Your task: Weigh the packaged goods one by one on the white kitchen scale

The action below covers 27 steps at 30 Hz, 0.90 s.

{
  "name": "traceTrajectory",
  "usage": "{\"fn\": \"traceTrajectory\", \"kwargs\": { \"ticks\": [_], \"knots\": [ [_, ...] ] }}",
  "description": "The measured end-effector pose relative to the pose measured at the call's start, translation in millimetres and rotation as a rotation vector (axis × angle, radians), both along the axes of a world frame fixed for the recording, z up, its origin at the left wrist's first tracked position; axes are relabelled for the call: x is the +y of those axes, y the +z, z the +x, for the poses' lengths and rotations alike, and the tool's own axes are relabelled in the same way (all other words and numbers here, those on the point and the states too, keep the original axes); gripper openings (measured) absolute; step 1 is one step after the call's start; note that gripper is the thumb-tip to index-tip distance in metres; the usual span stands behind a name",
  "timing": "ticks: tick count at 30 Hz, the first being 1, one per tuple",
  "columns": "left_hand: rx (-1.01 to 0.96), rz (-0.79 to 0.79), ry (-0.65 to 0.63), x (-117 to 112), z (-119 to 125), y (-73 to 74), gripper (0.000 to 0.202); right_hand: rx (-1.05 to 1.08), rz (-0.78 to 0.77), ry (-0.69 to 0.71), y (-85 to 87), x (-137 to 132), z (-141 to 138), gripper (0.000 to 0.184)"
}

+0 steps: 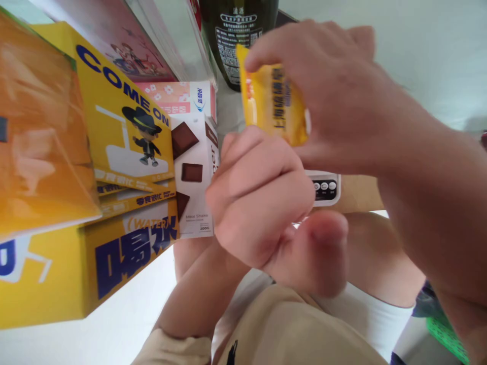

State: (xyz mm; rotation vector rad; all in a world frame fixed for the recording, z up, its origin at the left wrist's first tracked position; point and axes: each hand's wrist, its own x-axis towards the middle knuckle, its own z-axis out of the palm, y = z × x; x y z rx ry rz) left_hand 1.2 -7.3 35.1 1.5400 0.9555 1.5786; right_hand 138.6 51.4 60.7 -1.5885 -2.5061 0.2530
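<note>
Near the 滋源 bottle (236, 38), my right hand (335, 96) clamps 1 sulfur-soap packet (272, 101); whether my left hand (262, 197) grips, I can't tell.

Counted are two bare hands (262, 192) (338, 96), one yellow sulfur-soap packet (276, 96), one dark bottle (238, 35), one Meal Shake box (196, 197), one pink toothpaste carton (201, 99).

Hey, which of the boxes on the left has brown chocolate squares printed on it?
The white Meal Shake box; the visible faces of the yellow boxes and the pink box show none.
</note>
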Motion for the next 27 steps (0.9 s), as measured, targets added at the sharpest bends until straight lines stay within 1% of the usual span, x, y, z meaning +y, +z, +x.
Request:
{"fn": "traceTrajectory", "kwargs": {
  "ticks": [2, 3, 4, 5, 6, 7, 8, 10, 12, 16, 17, 18, 20, 22, 23, 25, 27],
  "knots": [
    [0.056, 0.08, 0.02, 6, -1, -10.8, 0.065, 0.114, 0.011, -0.044, -2.8, -20, 21, 0.066],
    [0.088, 0.098, 0.003, 10, 0, -15.7, 0.064, 0.157, 0.015, -0.08, -6.3, -29, 31, 0.066],
    [0.11, 0.074, -0.031, 14, 2, -20.1, 0.06, 0.184, 0.025, -0.117, -10.7, -38, 38, 0.065],
    [0.13, 0.017, -0.065, 18, 4, -23.9, 0.049, 0.198, 0.044, -0.146, -15.4, -45, 44, 0.064],
    [0.136, -0.054, -0.089, 20, 7, -27.0, 0.029, 0.203, 0.071, -0.159, -19.9, -50, 48, 0.062],
    [0.123, -0.133, -0.117, 22, 10, -29.4, 0.015, 0.197, 0.099, -0.157, -23.7, -54, 51, 0.062],
    [0.091, -0.223, -0.162, 23, 14, -31.2, 0.022, 0.187, 0.127, -0.145, -26.7, -57, 52, 0.062],
    [0.001, -0.384, -0.265, 23, 21, -33.6, 0.021, 0.177, 0.16, -0.116, -30.0, -58, 54, 0.064],
    [-0.1, -0.447, -0.314, 23, 27, -35.5, 0.024, 0.19, 0.153, -0.114, -30.6, -57, 55, 0.067],
    [-0.177, -0.47, -0.284, 30, 32, -41.3, 0.038, 0.29, 0.045, -0.132, -31.7, -56, 62, 0.071],
    [-0.178, -0.471, -0.274, 32, 32, -42.9, 0.042, 0.328, 0.046, -0.147, -33.0, -56, 64, 0.072],
    [-0.175, -0.477, -0.259, 34, 32, -44.2, 0.045, 0.365, 0.064, -0.183, -34.8, -56, 65, 0.071],
    [-0.168, -0.48, -0.231, 37, 31, -45.5, 0.049, 0.407, 0.102, -0.315, -39.5, -56, 68, 0.059],
    [-0.158, -0.489, -0.208, 37, 31, -45.3, 0.052, 0.428, 0.063, -0.445, -44.4, -56, 69, 0.048],
    [-0.154, -0.492, -0.203, 37, 31, -45.1, 0.052, 0.45, 0.021, -0.475, -46.4, -57, 69, 0.045],
    [-0.145, -0.501, -0.215, 37, 32, -45.8, 0.051, 0.518, -0.028, -0.463, -48.6, -57, 68, 0.044],
    [-0.122, -0.498, -0.22, 38, 32, -49.1, 0.045, 0.543, -0.038, -0.453, -48.5, -59, 66, 0.044]
  ]
}}
